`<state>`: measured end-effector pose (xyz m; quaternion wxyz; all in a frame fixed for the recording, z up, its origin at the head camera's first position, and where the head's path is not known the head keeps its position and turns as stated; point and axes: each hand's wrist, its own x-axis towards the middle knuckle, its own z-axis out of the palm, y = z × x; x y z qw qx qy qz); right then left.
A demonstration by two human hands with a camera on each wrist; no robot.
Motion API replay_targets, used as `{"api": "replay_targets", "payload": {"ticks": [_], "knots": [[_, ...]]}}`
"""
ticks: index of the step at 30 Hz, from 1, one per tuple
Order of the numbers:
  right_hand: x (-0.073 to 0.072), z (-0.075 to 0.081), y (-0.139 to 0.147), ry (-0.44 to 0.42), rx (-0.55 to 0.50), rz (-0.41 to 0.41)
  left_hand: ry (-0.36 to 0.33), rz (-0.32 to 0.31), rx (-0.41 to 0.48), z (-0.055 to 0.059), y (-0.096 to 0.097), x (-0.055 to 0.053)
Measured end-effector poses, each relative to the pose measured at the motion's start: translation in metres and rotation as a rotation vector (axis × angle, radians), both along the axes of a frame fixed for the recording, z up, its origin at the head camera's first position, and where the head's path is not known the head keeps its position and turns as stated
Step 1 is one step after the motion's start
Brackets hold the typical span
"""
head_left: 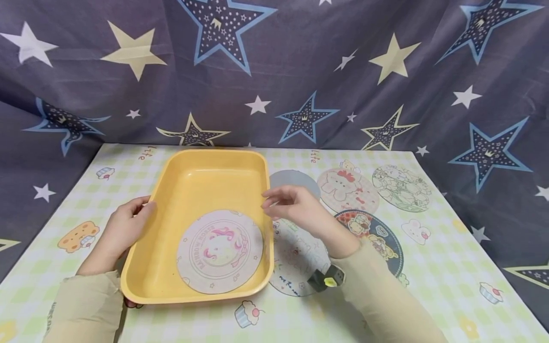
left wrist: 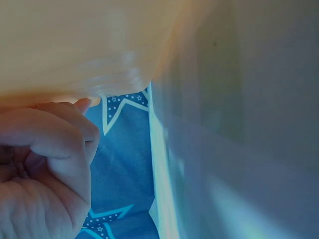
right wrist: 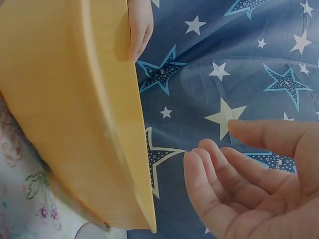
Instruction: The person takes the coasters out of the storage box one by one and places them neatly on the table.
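A deep yellow plastic tray [head_left: 201, 190] stands left of the middle in the head view. Inside it, toward the near right corner, lies a round white mat [head_left: 220, 251] with a pink horse print. My left hand [head_left: 128, 228] grips the tray's left rim, the thumb on top; in the left wrist view its fingers [left wrist: 70, 134] are curled against the tray. By the right rim is my right hand [head_left: 298, 209], its fingers loosely bent. The right wrist view shows a gap between that hand [right wrist: 254, 184] and the tray wall [right wrist: 112, 124], with nothing held.
Several round mats lie right of the tray: a grey one [head_left: 296, 179], a pink rabbit one [head_left: 348, 189], a green-patterned one [head_left: 401, 187], a dark blue-edged one [head_left: 388, 243] and a white one with writing [head_left: 296, 267]. The tablecloth [head_left: 446, 286] is checked. A starry curtain [head_left: 274, 71] hangs behind.
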<state>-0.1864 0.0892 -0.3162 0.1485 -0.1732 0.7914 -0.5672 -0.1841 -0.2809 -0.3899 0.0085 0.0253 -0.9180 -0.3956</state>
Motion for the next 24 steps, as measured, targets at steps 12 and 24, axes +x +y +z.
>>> {"api": "replay_targets", "payload": {"ticks": [12, 24], "knots": [[-0.009, 0.007, -0.011, -0.006, -0.01, 0.018, 0.002, 0.001, -0.001, 0.0, -0.001, 0.0], [-0.024, 0.011, -0.023, -0.054, -0.028, 0.048, 0.016, 0.003, 0.003, -0.003, -0.001, -0.001]]}}
